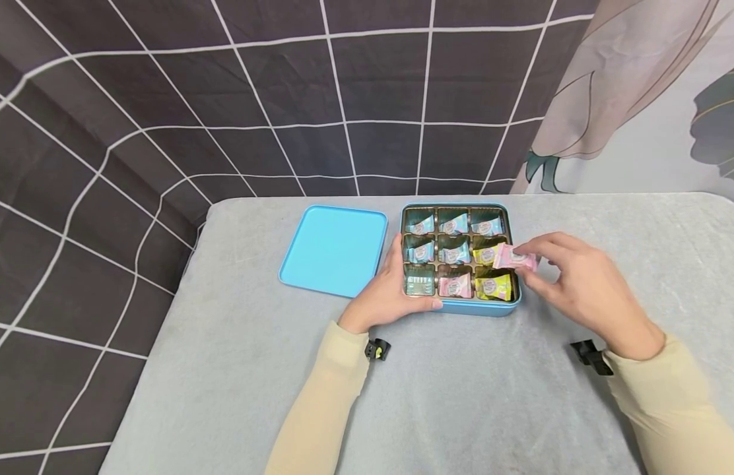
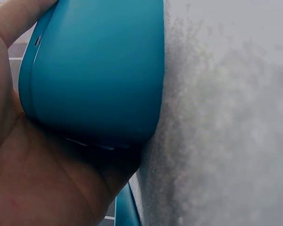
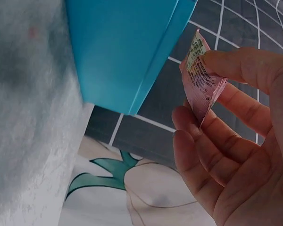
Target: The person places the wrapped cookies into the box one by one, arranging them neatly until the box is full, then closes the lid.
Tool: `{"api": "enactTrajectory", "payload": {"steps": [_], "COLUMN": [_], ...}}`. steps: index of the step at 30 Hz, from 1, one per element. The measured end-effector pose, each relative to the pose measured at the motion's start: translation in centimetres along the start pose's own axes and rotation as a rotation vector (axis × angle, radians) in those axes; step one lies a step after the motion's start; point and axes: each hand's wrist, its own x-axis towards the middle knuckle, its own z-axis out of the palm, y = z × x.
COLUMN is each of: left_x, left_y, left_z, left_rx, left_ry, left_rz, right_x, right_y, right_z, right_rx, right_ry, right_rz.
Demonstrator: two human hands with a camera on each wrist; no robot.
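Observation:
A blue tin (image 1: 480, 307) with a gold divided tray stands on the table, its compartments holding wrapped candies. Blue-wrapped ones lie in the back row and in two middle-row compartments. A yellow candy (image 1: 494, 287) sits front right, a pink candy (image 1: 455, 285) beside it, and a pale green packet (image 1: 420, 282) front left. My left hand (image 1: 386, 293) grips the tin's front left corner, thumb along the front. Over the tin's right edge, my right hand (image 1: 581, 284) pinches another pink candy (image 1: 513, 257) between thumb and fingers; its printed back shows in the right wrist view.
Left of the tin lies a blue lid (image 1: 337, 247), close to my left hand. A grey cloth covers the table (image 1: 224, 369). Behind it hang a dark grid-patterned cloth (image 1: 379, 79) and a floral curtain (image 1: 652, 99) at the right.

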Motion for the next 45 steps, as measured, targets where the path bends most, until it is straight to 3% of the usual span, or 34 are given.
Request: {"api": "enactTrajectory", "payload": {"steps": [12,35,45], "left_x": [-0.1,0.1,0.2], "left_y": [0.2,-0.1,-0.2], "left_z": [0.1,0.1,0.1], "left_rx": [0.007,0.009,-0.025], "left_ry": [-0.006,0.001,0.014], "left_rz": [0.013,-0.008,0.033], "right_x": [0.6,2.1,2.8], "right_y": [-1.1,-3.4,-4.9], "right_z": [0.0,0.9,2.0], "right_rx": [0.001,0.050,0.082], "right_ry": [0.022,-0.048,-0.069], "right_rz": [-0.026,-0.046,-0.072]}}
